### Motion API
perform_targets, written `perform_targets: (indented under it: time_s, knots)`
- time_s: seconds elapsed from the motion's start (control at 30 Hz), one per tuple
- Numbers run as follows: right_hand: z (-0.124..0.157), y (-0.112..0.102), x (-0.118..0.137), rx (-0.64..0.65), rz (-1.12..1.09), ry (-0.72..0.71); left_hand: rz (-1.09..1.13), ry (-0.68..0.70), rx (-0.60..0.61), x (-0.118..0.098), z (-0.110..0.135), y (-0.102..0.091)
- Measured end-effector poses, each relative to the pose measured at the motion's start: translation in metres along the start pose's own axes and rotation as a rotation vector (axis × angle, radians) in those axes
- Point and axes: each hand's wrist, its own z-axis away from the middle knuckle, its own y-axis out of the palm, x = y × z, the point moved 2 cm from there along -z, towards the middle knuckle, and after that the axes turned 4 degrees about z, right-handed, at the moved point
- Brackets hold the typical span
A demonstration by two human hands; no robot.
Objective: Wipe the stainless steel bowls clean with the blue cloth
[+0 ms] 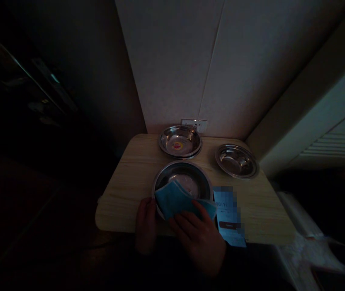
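Note:
A shallow stainless steel bowl (pixel 190 171) sits at the near middle of the small wooden table. My left hand (pixel 146 222) is closed at its left rim, fingers pinching the edge. A folded blue cloth (pixel 172 198) lies across the near part of the bowl, draped over its front rim. My right hand (pixel 198 234) is closed on the cloth, its fingers pressing it against the bowl; the right fingertips are partly hidden in the folds. Dim light hides some finger detail.
Behind stands a stack of steel bowls (pixel 180 151), the top one with a yellow and red sticker. More steel bowls (pixel 236 161) rest at the right. A lit phone (pixel 228 214) lies beside my right hand. The wall with a socket (pixel 201 126) bounds the table (pixel 124 182) at the back.

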Motion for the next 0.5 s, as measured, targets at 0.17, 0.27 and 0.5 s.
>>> perform_targets:
  time_s: [0.17, 0.27, 0.5]
  knots:
    - [0.003, 0.001, 0.001, -0.008, 0.026, -0.005, 0.005, 0.011, 0.054, -0.001, -0.001, 0.003]
    - [-0.012, 0.014, 0.012, 0.010, 0.039, 0.046, 0.011, 0.012, 0.086, -0.006, -0.002, 0.002]
    - [-0.014, 0.011, 0.008, 0.016, 0.012, 0.004, 0.031, 0.006, 0.036, -0.001, -0.003, -0.001]
